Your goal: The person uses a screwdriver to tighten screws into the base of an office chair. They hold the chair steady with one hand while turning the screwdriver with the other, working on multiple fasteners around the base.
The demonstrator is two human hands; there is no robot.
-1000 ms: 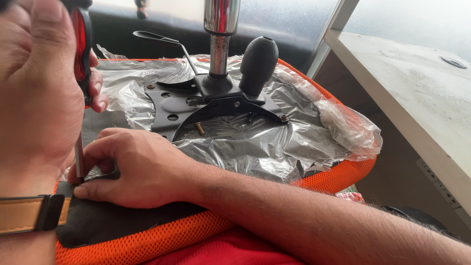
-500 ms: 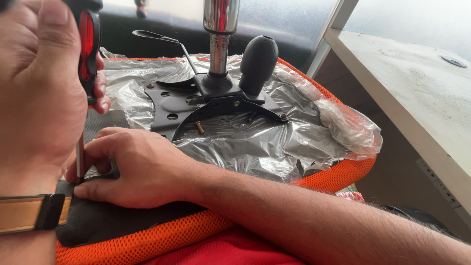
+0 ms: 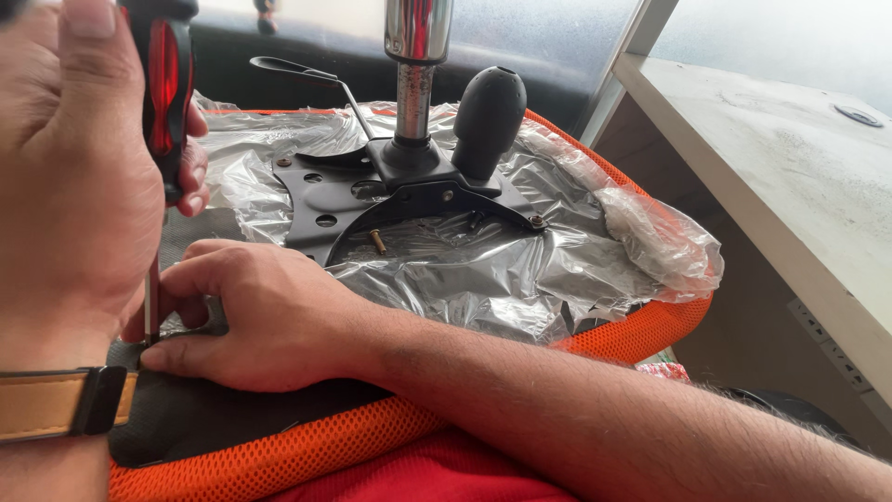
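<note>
My left hand [image 3: 65, 186], with a tan watch strap [image 3: 46, 404] at the wrist, is closed around the red and black handle of a screwdriver [image 3: 163, 84] held upright. Its thin shaft runs down to the black underside of an upturned chair seat [image 3: 232, 418]. My right hand [image 3: 260, 316] reaches across from the right, rests on the seat and pinches the shaft's lower end between thumb and fingers. The tip itself is hidden by those fingers.
A black metal mechanism plate [image 3: 344, 200] with a chrome gas cylinder [image 3: 415, 56], a black knob [image 3: 488, 116] and a thin lever [image 3: 297, 72] sits on crinkled plastic wrap [image 3: 520, 270]. A small bolt [image 3: 378, 242] stands under the plate's arc. Orange mesh [image 3: 279, 455] edges the seat. A pale desk [image 3: 780, 158] stands right.
My left hand has shifted slightly on the screwdriver and the handle has moved a little to the right. My right hand stays at the shaft's tip.
</note>
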